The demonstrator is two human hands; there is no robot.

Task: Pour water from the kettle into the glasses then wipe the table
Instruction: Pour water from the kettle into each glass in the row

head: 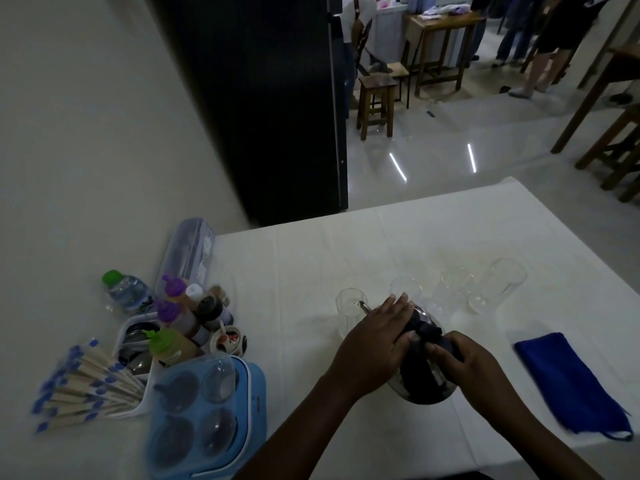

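The kettle [420,372] sits low and right of centre in the frame, tipped toward the upper left, its thin spout reaching to the rim of the leftmost glass [347,308]. The left hand [375,336] lies flat over the kettle's top, fingers together and pressed down on the lid. The right hand [476,367] is clamped round the dark handle on the kettle's right side, fingers curled tight about it. 3 more glasses stand in a row running to the right: the second glass [405,289] just behind the left hand's fingertips, the third glass [457,282] beside it, the fourth glass [498,284] furthest right. Whether any water is running cannot be told; the picture is dim. All stand on the white table [311,271]. A folded blue cloth [571,382] lies at the lower right, well apart from the kettle. At the lower left are a pale blue tray [249,403] with round hollows, a fan of wrapped chopsticks [86,386], a cluster of sauce bottles [183,317] and a small water bottle [124,291] with a green cap.
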